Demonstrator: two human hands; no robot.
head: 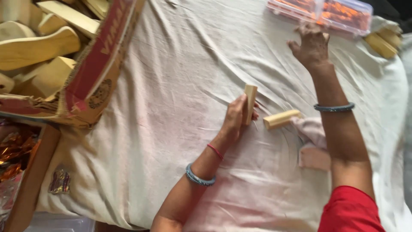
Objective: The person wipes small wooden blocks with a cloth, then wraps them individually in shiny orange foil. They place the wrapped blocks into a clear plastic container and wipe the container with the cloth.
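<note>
Left hand (235, 117): we note it gripping a small pale wooden block (250, 103), thumb and fingers wrapped round its lower part. The block stands on end on the white cloth (180, 86), long axis running near vertical in the view, upper end pointing away from the person and tilted slightly right.

Right hand (312, 45): we record it stretched far forward, palm down, fingers spread and touching the near edge of a clear plastic box (343, 13) with orange contents. It grasps nothing that we can see.

A second wooden block (281, 119) lies flat just right of the held one, apart from it, long axis roughly left to right, right end raised slightly. A pink rag (313, 144) sits beside it, touching its right end.

Upper left: cardboard carton (92, 73) filled with larger wooden pieces (38, 47). More wooden pieces (382, 43) lie near the plastic box.
</note>
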